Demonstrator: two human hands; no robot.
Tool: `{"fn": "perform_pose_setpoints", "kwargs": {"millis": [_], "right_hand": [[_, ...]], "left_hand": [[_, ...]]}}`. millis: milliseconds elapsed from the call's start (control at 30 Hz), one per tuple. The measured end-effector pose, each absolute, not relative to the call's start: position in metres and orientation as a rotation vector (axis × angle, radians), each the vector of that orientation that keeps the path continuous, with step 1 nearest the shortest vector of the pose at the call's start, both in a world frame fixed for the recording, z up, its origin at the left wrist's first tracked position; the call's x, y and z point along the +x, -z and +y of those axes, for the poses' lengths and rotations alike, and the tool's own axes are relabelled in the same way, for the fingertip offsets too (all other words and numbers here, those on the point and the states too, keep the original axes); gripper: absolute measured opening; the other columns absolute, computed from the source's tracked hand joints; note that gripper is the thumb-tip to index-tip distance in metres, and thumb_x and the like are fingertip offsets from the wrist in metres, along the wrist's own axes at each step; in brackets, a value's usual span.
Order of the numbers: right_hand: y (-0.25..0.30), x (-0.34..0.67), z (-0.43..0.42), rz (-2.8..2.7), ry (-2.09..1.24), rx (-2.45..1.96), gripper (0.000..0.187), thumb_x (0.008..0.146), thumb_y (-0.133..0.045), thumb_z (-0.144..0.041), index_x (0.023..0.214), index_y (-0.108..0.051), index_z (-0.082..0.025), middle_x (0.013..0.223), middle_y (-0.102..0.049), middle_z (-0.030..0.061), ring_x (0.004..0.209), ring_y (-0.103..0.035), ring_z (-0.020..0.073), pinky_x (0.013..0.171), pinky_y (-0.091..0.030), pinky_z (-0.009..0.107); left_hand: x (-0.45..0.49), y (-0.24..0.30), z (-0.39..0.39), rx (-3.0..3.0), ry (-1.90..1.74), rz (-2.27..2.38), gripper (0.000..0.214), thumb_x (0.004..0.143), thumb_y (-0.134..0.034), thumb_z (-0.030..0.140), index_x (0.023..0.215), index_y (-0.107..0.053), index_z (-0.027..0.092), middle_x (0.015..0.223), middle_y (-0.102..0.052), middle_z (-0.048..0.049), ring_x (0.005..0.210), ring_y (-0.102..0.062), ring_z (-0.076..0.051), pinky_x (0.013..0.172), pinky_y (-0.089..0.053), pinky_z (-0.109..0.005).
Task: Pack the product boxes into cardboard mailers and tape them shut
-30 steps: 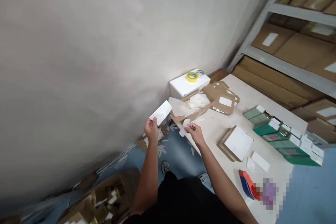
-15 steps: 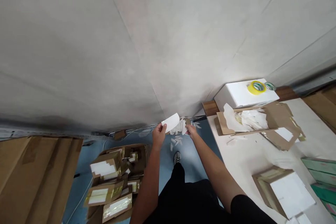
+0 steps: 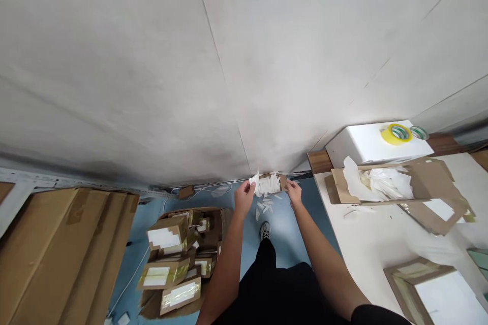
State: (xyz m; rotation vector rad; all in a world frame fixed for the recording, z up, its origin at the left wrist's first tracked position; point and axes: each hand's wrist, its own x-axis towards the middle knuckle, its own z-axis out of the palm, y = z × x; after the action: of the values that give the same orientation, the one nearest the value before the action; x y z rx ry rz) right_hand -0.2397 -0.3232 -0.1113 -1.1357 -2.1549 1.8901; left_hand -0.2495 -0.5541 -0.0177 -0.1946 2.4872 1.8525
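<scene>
My left hand (image 3: 244, 199) pinches a small white piece of paper (image 3: 254, 179) between thumb and fingers, held up in front of the wall and seen at a slant. My right hand (image 3: 294, 193) is a short way to the right, apart from the paper, with fingers pressed together. Whether anything thin is in them I cannot make out. Beyond and below both hands, many white paper strips (image 3: 271, 183) lie in a heap in an open cardboard box on the floor. A few loose strips (image 3: 266, 205) are scattered on the blue floor before it.
On the right stands a white table (image 3: 360, 231) with an open carton (image 3: 343, 187) of crumpled white wrapping, a white box (image 3: 373, 143), yellow tape (image 3: 394, 134) and a taped carton (image 3: 404, 284). Small labelled cartons (image 3: 181, 295) fill a box at left, beside large folded cardboard (image 3: 64, 254).
My hands have moved apart, the right one shifting rightward. The white paper has turned from flat to a slant in my left hand. The whole view has swung slightly left.
</scene>
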Motion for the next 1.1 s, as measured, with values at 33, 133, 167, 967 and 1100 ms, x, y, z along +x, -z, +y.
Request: {"fn": "perform_pose_setpoints", "kwargs": {"millis": [33, 133, 167, 967, 1100], "right_hand": [[0.102, -0.228, -0.321, -2.082, -1.958, -1.131, 0.039, 0.068, -0.067, -0.056, 0.083, -0.068, -0.019, 0.077, -0.072, 0.0057, 0.075, -0.067, 0.0224, 0.065, -0.049, 0.030], [0.067, -0.194, -0.315, -1.968, -2.193, -0.987, 0.042, 0.070, -0.074, -0.061, 0.063, -0.062, -0.021, 0.066, -0.068, 0.0036, 0.067, -0.063, 0.0203, 0.065, -0.048, 0.030], [0.053, -0.183, -0.313, -1.942, -2.269, -0.908, 0.046, 0.072, -0.075, -0.062, 0.059, -0.061, -0.021, 0.064, -0.067, 0.0035, 0.066, -0.062, 0.0199, 0.066, -0.049, 0.031], [-0.088, 0.112, -0.053, -1.100, -1.711, -1.116, 0.035, 0.072, -0.076, -0.053, 0.080, -0.075, -0.019, 0.078, -0.075, 0.0041, 0.079, -0.066, 0.0218, 0.073, -0.050, 0.032], [-0.076, 0.160, -0.018, -1.207, -1.644, -1.139, 0.034, 0.074, -0.073, -0.054, 0.078, -0.068, -0.021, 0.074, -0.070, 0.0013, 0.076, -0.065, 0.0208, 0.069, -0.049, 0.030]], "left_hand": [[-0.251, 0.017, -0.545, -0.136, -1.843, 2.498, 0.036, 0.092, -0.060, 0.050, 0.085, -0.073, 0.017, 0.069, -0.065, 0.0002, 0.064, -0.056, -0.014, 0.063, -0.042, -0.023], [-0.251, 0.010, -0.506, 0.061, -1.838, 2.505, 0.030, 0.092, -0.061, 0.045, 0.089, -0.075, 0.018, 0.074, -0.070, -0.0010, 0.065, -0.059, -0.014, 0.065, -0.045, -0.024], [-0.250, 0.007, -0.491, 0.146, -1.829, 2.521, 0.029, 0.092, -0.062, 0.043, 0.088, -0.076, 0.019, 0.075, -0.071, -0.0013, 0.066, -0.060, -0.015, 0.066, -0.047, -0.024], [-0.014, -0.068, -0.123, 1.643, -1.422, 2.106, 0.085, 0.074, -0.085, 0.031, 0.150, -0.046, 0.026, 0.138, -0.063, -0.0127, 0.108, -0.067, -0.026, 0.099, -0.054, -0.042], [0.021, -0.058, -0.088, 1.393, -1.463, 1.781, 0.078, 0.077, -0.080, 0.035, 0.146, -0.045, 0.026, 0.133, -0.064, -0.0120, 0.108, -0.068, -0.023, 0.092, -0.056, -0.037]]}}
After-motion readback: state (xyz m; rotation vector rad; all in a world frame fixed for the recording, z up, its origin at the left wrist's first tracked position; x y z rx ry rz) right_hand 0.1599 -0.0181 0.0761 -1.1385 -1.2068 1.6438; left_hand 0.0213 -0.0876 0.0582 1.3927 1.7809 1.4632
